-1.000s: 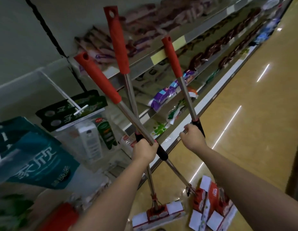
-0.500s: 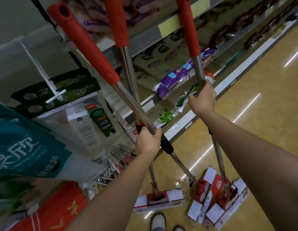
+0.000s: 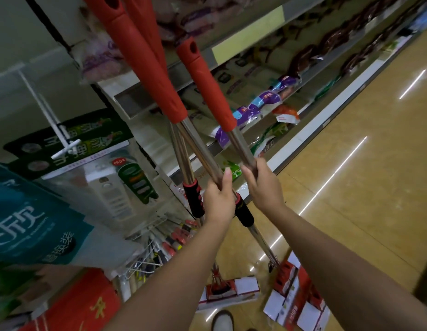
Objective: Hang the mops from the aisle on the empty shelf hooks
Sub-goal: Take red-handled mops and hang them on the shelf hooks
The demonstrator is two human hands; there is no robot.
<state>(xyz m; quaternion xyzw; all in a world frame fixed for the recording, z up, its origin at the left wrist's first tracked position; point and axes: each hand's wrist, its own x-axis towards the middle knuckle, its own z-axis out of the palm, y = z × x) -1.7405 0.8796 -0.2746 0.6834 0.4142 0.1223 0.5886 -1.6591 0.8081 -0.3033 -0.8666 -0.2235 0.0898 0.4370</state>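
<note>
Head view, we see the left hand point(image 3: 218, 199) gripping two crossed mop shafts point(image 3: 195, 149), the right hand point(image 3: 262, 185) wrapped around a third mop shaft point(image 3: 241, 144), red handles point(image 3: 145, 56) raised beside the white shelf hook point(image 3: 50, 113), mop heads point(image 3: 229, 290) near the floor point(image 3: 351, 175).

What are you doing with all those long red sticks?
Those are mops. A person stands in a shop aisle, and the left hand grips two mop poles together while the right hand grips a third mop pole. The red handles point up toward the shelves. The mop heads are down by the floor. A white hook pokes out at left, and no mop hangs there yet.
</note>
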